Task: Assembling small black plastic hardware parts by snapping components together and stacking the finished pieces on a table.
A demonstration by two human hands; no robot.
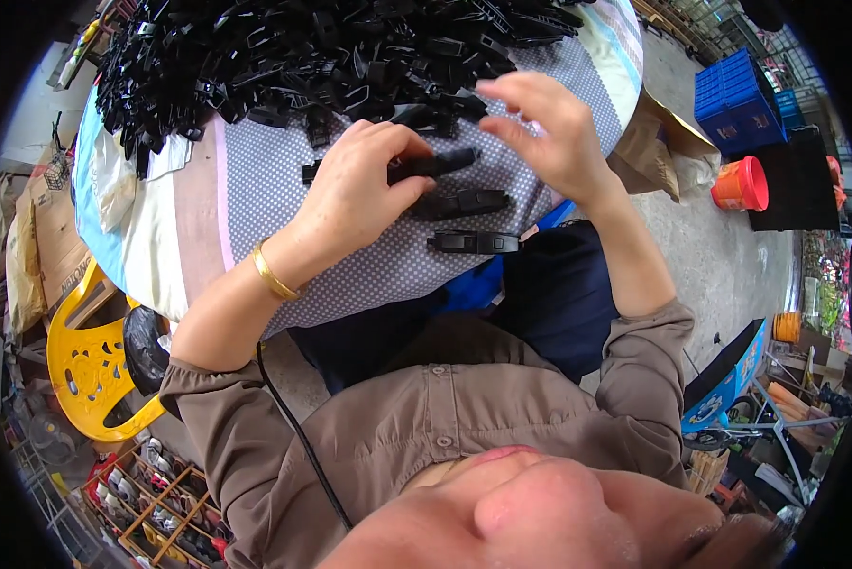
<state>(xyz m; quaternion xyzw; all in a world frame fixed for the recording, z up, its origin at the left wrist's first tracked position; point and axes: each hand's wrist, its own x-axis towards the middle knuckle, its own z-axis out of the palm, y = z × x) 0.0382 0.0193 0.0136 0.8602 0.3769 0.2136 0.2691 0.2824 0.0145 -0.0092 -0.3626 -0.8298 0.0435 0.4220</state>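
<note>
My left hand (357, 190), with a gold bangle at its wrist, is closed round a long black plastic part (460, 159) just above the table. One end of that part sticks out past my thumb and finger; the rest is mostly hidden. To the right of it, my right hand (560, 137) is raised with thumb and fingers apart, and nothing shows between them. Nearer to me lie two similar parts, a black plastic piece (464, 204) and another black piece (475, 243) by the table edge. A large heap of black plastic parts (321, 57) covers the far side.
A patterned cloth (284, 223) covers the round table. Left of it stand a yellow plastic chair (89, 365) and a cardboard sheet (65, 237). On the right are an open cardboard box (658, 142), a red bucket (741, 185) and a blue crate (739, 100).
</note>
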